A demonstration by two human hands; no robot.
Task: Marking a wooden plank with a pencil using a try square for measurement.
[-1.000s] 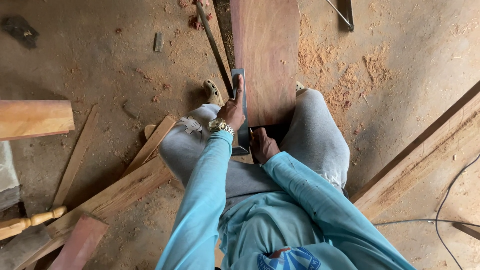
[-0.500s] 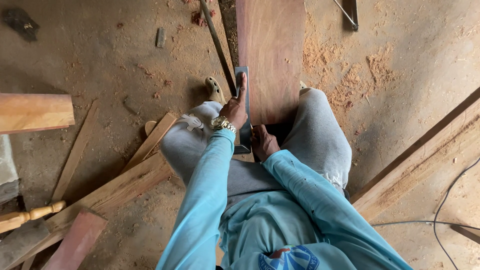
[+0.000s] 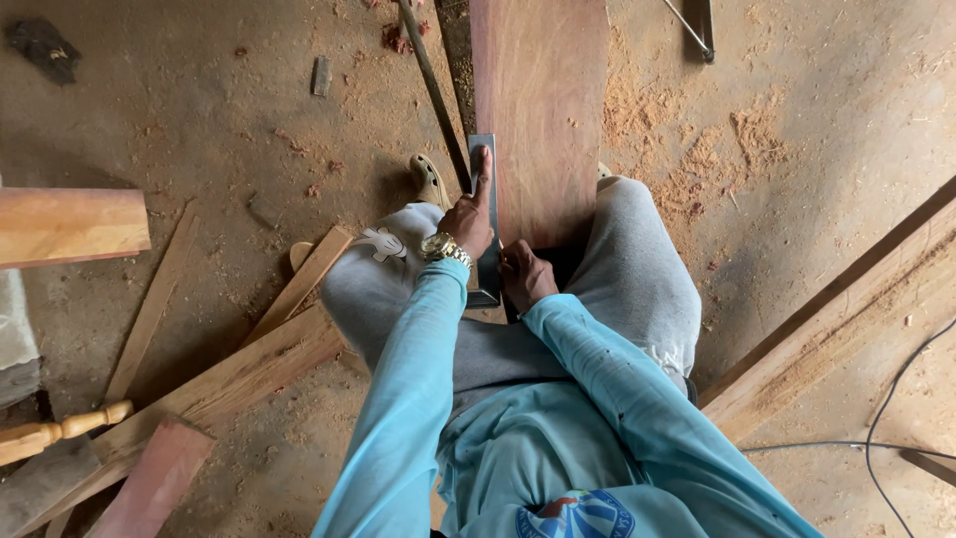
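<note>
A reddish-brown plank [image 3: 538,100] runs away from me between my knees. A grey metal square [image 3: 488,269] lies along its left edge. My left hand [image 3: 466,217], with a gold watch on the wrist, presses on the square; its forefinger stretches up the blade and the other fingers curl at the edge. My right hand [image 3: 523,277] sits at the plank's near end beside the square, fingers curled. Whatever those fingers hold is hidden. Both sleeves are light blue.
Dusty floor with sawdust piles [image 3: 697,149]. Loose boards and offcuts [image 3: 239,374] lie at left with a turned wooden spindle [image 3: 60,430]. A long beam [image 3: 846,309] crosses at right beside black cables [image 3: 886,408]. A thin metal rod [image 3: 430,80] lies left of the plank.
My right hand has crept a little up toward the plank's near end. The left hand stays pressed on the square.
</note>
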